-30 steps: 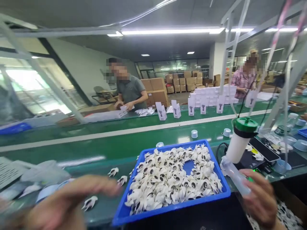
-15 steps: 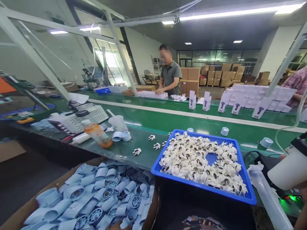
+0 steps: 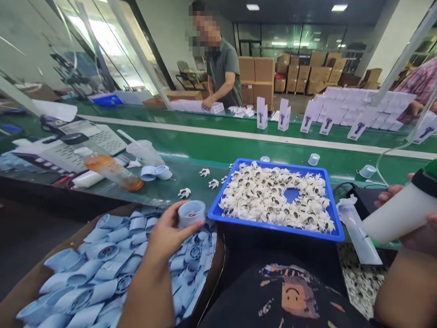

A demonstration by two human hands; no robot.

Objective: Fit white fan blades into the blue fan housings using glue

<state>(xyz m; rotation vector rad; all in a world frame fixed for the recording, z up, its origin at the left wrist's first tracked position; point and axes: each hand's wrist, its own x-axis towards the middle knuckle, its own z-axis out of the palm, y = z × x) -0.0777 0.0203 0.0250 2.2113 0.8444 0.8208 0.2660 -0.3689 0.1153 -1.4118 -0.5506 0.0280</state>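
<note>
My left hand (image 3: pixel 167 237) grips a light blue round plastic housing (image 3: pixel 191 215), its open end up and some small reddish part inside. It is raised over a carton (image 3: pixel 220 269) full of similar blue housings (image 3: pixel 102 271). At the right edge, my right hand (image 3: pixel 418 234) is closed around a thick white cylinder (image 3: pixel 399 214) with a black collar and a green end. Below that cylinder lies a translucent plastic tube (image 3: pixel 358 232). Between my hands, a blue tray (image 3: pixel 273 228) holds a heap of white fan impellers (image 3: pixel 266 196).
Loose impellers (image 3: pixel 184 193) and two blue housings (image 3: pixel 156 172) lie left of the tray, near an orange bottle (image 3: pixel 112 168) and a plastic cup (image 3: pixel 145 152). Beyond the green conveyor (image 3: pixel 218 130) stand white boxes (image 3: pixel 355 107) and a co-worker (image 3: pixel 223 68). More impellers fill a container (image 3: pixel 362 278) lower right.
My view has tilted down. My left hand has come up out of the carton with a blue housing. My right hand now shows on the white cylinder.
</note>
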